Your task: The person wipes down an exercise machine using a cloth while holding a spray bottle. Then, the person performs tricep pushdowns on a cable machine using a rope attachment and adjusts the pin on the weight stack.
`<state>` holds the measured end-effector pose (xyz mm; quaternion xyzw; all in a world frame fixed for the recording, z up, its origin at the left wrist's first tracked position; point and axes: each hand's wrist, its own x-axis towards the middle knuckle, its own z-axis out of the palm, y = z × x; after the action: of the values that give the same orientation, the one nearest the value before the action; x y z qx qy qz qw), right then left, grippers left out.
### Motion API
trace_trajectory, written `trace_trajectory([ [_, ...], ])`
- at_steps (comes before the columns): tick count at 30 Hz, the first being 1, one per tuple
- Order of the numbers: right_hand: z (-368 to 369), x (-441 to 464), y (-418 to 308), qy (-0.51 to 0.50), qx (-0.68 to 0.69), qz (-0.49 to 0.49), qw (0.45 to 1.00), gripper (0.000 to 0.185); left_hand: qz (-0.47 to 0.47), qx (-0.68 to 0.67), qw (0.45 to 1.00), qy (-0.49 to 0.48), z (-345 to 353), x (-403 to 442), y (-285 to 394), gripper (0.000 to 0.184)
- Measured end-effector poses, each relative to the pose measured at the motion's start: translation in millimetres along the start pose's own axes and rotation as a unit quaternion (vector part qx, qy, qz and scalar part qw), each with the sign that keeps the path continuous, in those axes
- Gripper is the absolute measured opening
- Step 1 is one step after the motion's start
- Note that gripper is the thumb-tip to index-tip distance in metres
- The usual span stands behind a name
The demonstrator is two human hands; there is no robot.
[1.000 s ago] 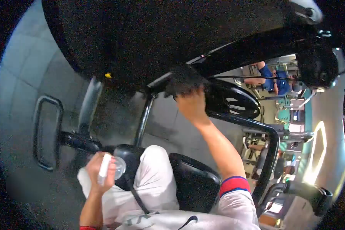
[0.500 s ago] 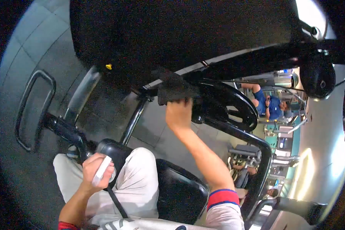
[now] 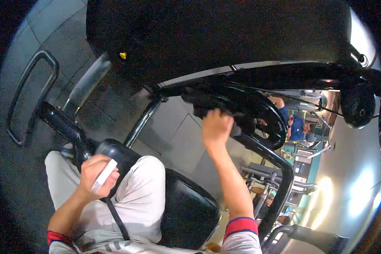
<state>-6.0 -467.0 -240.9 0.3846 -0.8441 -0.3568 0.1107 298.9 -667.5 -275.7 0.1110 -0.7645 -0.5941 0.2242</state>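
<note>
My left hand, low at the left above my lap, is closed around a white flat-sided object; my fingers hide most of it, so its kind is unclear. A black strap runs below that hand across my light trousers. My right hand is stretched forward, its fingers closed on a dark cloth. The cloth lies against the black frame of an exercise machine, beside a curved black part. Blur and dark colours hide the cloth's edges.
A large black panel fills the top. To the left stand a looped handle and a yellow knob. Black padded seat lies beside my leg. Another person and more gym equipment are in the background at right.
My right hand and the cloth have shifted right and slightly down along the machine frame. My left hand, still holding the white object, appears a little further left as the view shifts.
</note>
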Motion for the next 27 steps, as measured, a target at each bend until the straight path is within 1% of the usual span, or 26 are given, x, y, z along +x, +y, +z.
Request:
trace_trajectory([
  [1, 0, 11, -20, 0.029, 0.028, 0.009, 0.999, 0.010, 0.005, 0.009, 1.000, -0.009, 1, 1, 2, 0.007],
  [3, 33, 17, -57, 0.007, 0.067, 0.009, 0.998, 0.014, -0.002, 0.013, 1.000, -0.019, 5, 1, 5, 0.009],
  [5, 66, 15, -84, 0.078, 0.112, 0.058, 0.989, 0.018, -0.037, 0.039, 0.998, -0.046, 7, -3, 6, 0.011],
  [6, 80, 13, -92, 0.115, 0.133, 0.085, 0.981, 0.021, -0.021, 0.039, 0.999, -0.022, 10, -4, 10, 0.011],
  [7, 94, 8, -98, 0.133, 0.204, 0.124, 0.962, 0.024, -0.004, 0.038, 0.999, 0.001, 14, -5, 11, 0.012],
  [8, 103, -1, -103, 0.151, 0.272, 0.165, 0.936, 0.027, -0.033, 0.001, 0.999, -0.031, 13, -6, 7, 0.015],
  [9, 114, -9, -106, 0.171, 0.337, 0.206, 0.903, 0.031, -0.036, 0.021, 0.998, -0.044, 15, -3, 10, 0.015],
  [10, 118, -14, -107, 0.088, 0.414, 0.261, 0.868, 0.032, -0.039, 0.041, 0.997, -0.057, 18, 0, 14, 0.016],
  [11, 134, -15, -112, 0.187, 0.433, 0.376, 0.798, 0.031, -0.039, 0.061, 0.995, -0.072, 19, 2, 16, 0.016],
  [12, 155, -13, -118, 0.281, 0.435, 0.479, 0.709, 0.031, -0.040, 0.076, 0.993, -0.075, 21, 0, 13, 0.017],
  [13, 147, -18, -99, 0.315, 0.506, 0.460, 0.658, 0.032, -0.036, 0.114, 0.989, -0.085, 23, 2, 18, 0.018],
  [14, 138, -23, -81, 0.348, 0.571, 0.438, 0.601, 0.035, -0.037, 0.095, 0.992, -0.070, 26, -1, 16, 0.020],
  [15, 126, -23, -65, 0.384, 0.674, 0.510, 0.372, 0.033, -0.037, 0.074, 0.995, -0.050, 30, -1, 13, 0.022],
  [16, 119, -22, -52, 0.398, 0.732, 0.540, 0.118, 0.031, -0.032, 0.078, 0.994, -0.063, 33, 3, 15, 0.022],
  [17, 112, -26, -38, 0.390, 0.742, 0.527, -0.141, 0.030, -0.028, 0.081, 0.993, -0.075, 35, 6, 17, 0.022],
  [18, 97, -38, -13, 0.380, 0.762, 0.499, -0.162, 0.030, -0.022, 0.083, 0.993, -0.083, 38, 8, 16, 0.022],
  [19, 82, -53, 13, 0.367, 0.782, 0.471, -0.180, 0.036, -0.014, 0.081, 0.993, -0.087, 41, 9, 14, 0.022],
  [21, 61, -72, 41, 0.465, 0.707, 0.526, -0.079, 0.045, -0.001, 0.078, 0.993, -0.090, 45, 8, 7, 0.022],
  [22, 43, -78, 49, 0.513, 0.636, 0.574, 0.051, 0.045, 0.021, 0.070, 0.992, -0.098, 49, 10, 2, 0.021],
  [23, 26, -82, 56, 0.546, 0.549, 0.607, 0.180, 0.044, 0.011, 0.064, 0.993, -0.099, 53, 11, 1, 0.020],
  [25, 6, -79, 80, 0.553, 0.396, 0.623, 0.385, 0.046, -0.013, 0.056, 0.994, -0.092, 60, 17, 3, 0.018],
  [26, 8, -76, 92, 0.497, 0.278, 0.611, 0.550, 0.043, -0.018, 0.082, 0.992, -0.092, 62, 19, 9, 0.011],
  [27, 12, -67, 104, 0.423, 0.152, 0.564, 0.693, 0.041, -0.046, 0.069, 0.991, -0.102, 60, 22, 10, 0.008],
])
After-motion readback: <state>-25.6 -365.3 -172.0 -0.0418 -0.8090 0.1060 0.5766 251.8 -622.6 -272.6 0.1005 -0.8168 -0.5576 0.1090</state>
